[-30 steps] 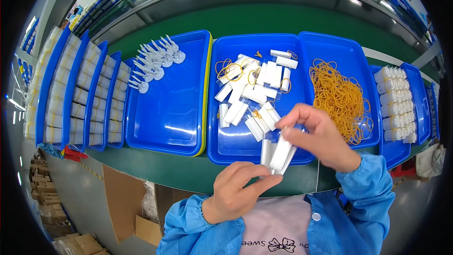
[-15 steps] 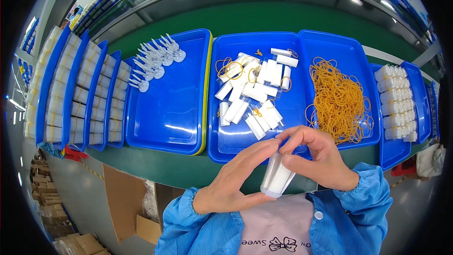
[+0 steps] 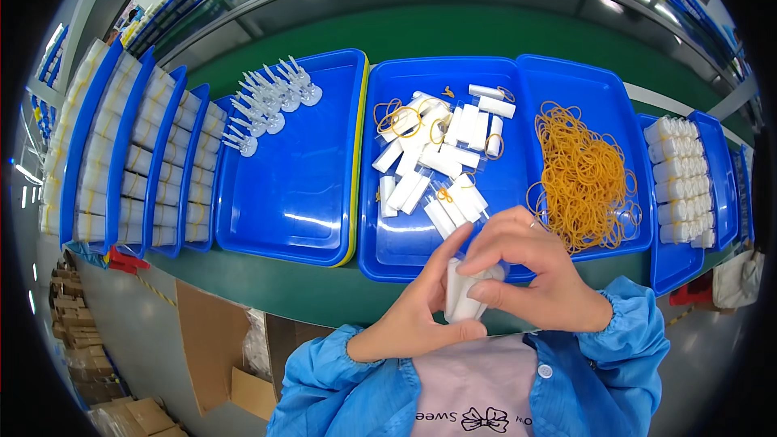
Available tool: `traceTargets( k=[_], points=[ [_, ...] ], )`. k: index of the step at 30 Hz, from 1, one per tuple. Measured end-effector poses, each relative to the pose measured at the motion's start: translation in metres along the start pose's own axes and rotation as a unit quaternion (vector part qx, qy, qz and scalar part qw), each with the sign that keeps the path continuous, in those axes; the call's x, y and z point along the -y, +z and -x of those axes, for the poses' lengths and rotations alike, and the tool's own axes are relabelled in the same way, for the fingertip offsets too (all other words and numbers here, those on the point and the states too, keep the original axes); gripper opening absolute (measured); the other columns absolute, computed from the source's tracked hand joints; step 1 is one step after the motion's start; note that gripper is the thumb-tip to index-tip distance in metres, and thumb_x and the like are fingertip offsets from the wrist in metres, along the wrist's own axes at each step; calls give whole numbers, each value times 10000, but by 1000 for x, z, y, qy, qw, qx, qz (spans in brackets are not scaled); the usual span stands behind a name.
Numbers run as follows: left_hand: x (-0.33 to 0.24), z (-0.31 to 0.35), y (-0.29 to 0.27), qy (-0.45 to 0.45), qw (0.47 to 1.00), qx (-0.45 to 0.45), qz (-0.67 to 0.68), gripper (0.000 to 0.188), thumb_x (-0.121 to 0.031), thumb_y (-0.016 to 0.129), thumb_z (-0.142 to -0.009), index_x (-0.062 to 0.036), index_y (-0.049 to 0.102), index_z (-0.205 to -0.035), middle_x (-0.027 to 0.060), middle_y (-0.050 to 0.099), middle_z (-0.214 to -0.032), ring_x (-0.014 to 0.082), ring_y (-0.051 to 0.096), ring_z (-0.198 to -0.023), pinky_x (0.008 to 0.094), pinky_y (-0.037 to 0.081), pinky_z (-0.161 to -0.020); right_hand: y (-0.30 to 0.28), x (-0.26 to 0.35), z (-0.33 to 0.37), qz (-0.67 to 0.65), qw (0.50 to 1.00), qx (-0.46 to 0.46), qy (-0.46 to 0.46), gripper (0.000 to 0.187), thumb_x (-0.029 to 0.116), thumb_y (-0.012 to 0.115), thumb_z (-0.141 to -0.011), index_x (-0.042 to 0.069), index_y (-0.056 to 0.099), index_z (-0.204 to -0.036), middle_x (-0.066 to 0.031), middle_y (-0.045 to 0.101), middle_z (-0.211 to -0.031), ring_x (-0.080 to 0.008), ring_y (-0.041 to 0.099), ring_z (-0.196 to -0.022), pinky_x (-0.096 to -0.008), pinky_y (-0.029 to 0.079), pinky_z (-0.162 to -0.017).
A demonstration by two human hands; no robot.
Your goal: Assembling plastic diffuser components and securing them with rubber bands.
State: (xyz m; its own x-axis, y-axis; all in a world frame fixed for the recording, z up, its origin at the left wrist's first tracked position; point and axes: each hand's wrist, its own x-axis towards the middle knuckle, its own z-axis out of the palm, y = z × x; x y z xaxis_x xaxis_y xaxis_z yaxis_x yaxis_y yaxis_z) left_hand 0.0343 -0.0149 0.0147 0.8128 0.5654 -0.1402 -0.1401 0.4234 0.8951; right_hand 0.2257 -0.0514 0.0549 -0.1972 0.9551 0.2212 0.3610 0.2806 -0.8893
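Observation:
In front of my chest, both hands hold a small bundle of white-wrapped clear plastic tubes point(image 3: 460, 298). My left hand point(image 3: 409, 316) cups it from the left, thumb below and fingers up along its side. My right hand point(image 3: 534, 275) grips it from the upper right, with bent fingers over the top and the thumb on the near face. The fingers hide part of the bundle, so I cannot tell how many tubes it has. Just beyond, a blue tray point(image 3: 384, 255) holds loose white-wrapped tubes point(image 3: 441, 160) and a few rubber bands.
Right of it, another blue tray point(image 3: 639, 226) carries a heap of orange rubber bands point(image 3: 579, 174). A left tray point(image 3: 283, 194) has clear spiked pieces with round bases point(image 3: 279, 97). Stacked trays of banded white tubes point(image 3: 137, 162) stand far left; more bundles point(image 3: 678, 178) lie right.
The bundle has turned and risen slightly, showing more white and less clear plastic. My right fingers have closed further over it, and my left hand has shifted right.

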Motion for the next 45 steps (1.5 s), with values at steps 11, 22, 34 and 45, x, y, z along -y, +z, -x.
traceTargets(
  k=[11,22,34,45],
  points=[
    [0,6,-31,16,984,-123,125,606,-244,733,-792,-12,474,-1288,53,544,-847,160,540,-753,310,448,-684,-8,-89,-48,387,920,-61,-33,92,132,700,-736,89,643,-794,-45,575,-799,-253,520,-832,-384,372,-774],
    [4,-6,-32,71,963,-198,-166,642,-40,786,-731,-26,477,-1294,121,510,-1271,133,569,-997,263,464,-837,-15,-56,-47,213,974,-78,-9,50,92,617,-798,92,584,-761,-47,561,-790,-251,519,-816,-390,352,-740],
    [-9,-35,-18,215,811,-139,-526,269,-141,751,-762,-95,595,-976,114,626,-753,250,636,-677,339,474,-586,-5,24,-34,-386,912,-3,136,109,124,537,-948,26,557,-904,-68,622,-821,-132,594,-713,-276,494,-681],
    [-15,-24,-35,156,978,-56,127,457,-180,768,-756,-94,448,-1071,-3,418,-704,125,433,-561,249,405,-511,-10,2,14,369,915,-114,-118,166,168,645,-775,51,540,-828,-67,476,-802,-203,514,-708,-321,401,-656]
  ],
)
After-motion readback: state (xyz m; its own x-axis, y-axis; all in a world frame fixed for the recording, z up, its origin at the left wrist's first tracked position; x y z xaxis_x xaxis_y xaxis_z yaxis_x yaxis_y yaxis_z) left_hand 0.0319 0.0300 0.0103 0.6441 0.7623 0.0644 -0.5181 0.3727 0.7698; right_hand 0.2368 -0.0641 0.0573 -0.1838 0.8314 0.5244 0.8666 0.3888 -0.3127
